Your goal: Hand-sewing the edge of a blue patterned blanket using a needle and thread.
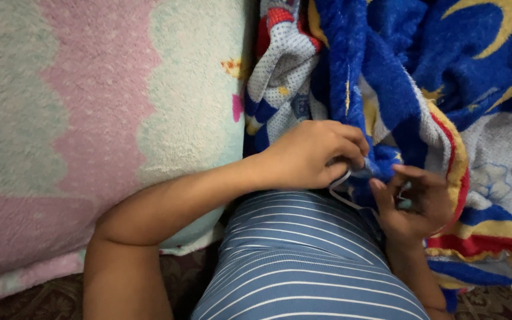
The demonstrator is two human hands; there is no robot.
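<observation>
both hands pinched on a fold of blue fleece blanket (386, 89); left hand (312, 154) closed over its edge, right hand (413, 204) gripping just beside, thin white wire (342, 192) looped between them; work apparently midway, most of the blanket bunched above, pink-and-mint blanket (102, 106) untouched far left.

Background, left: large fleecy blanket (90, 106) in pastel mint and pink with wavy-edged bands, a small coloured motif near its right edge. It fills the left half of the view. Bottom edge: dark patterned carpet (42, 302) on the floor, visible bottom left and bottom right. Light is soft, even, indoor. No walls or windows in view.
</observation>
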